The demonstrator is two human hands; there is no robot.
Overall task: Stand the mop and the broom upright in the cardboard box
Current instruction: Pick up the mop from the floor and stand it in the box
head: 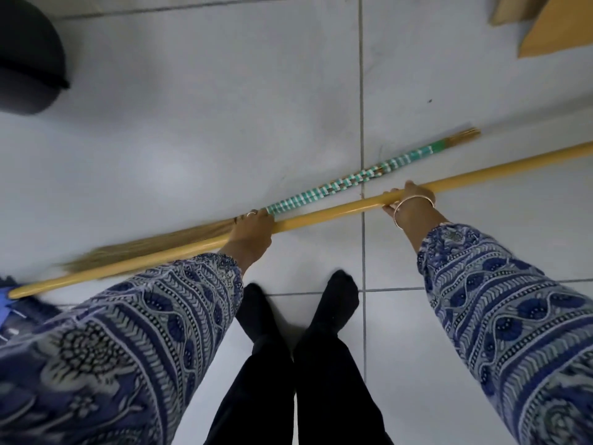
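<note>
A mop with a long yellow pole [324, 213] lies slanted across the tiled floor, its blue head [12, 303] at the far left edge. Just behind it lies a grass broom [349, 181] with a green-and-white wrapped handle and straw bristles pointing left. My left hand [252, 231] is closed over the yellow pole and the broom where the wrapping meets the bristles. My right hand [409, 203] grips the yellow pole further right. A cardboard box [558, 30] shows only partly at the top right corner.
A dark round bin [29, 56] stands at the top left. My two feet in black socks [301, 309] stand just in front of the pole. Grey-white floor tiles [192, 123] stretch between the tools and the box.
</note>
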